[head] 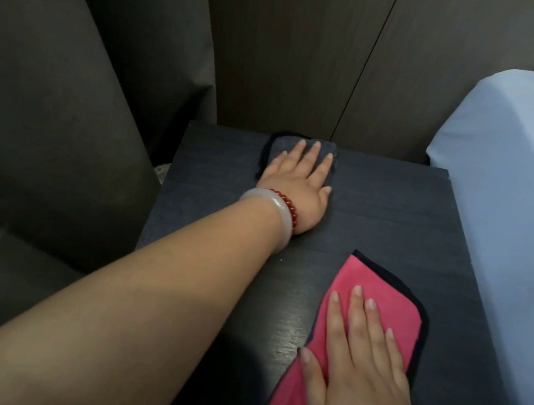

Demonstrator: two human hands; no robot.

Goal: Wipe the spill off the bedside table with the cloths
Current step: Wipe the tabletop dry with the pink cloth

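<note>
A dark, wood-grain bedside table [393, 228] fills the lower middle of the view. Near its front edge, toward the right side, lies a folded pink cloth with dark edging [374, 284]. The right hand [360, 382] lies flat on it, fingers straight and slightly spread, covering the cloth's near half. Further back, the left hand [299, 186] presses palm-down with straight fingers on a dark grey cloth [277, 143] at the table's far edge, left of centre. Its wrist wears a pale smooth bangle [282, 216] and a red bead bracelet [288, 203]. A bed in a light blue sheet [523, 171] adjoins the right edge, dark grey upholstery [53, 66] stands left, and dark wood panelling [298, 51] rises behind.
</note>
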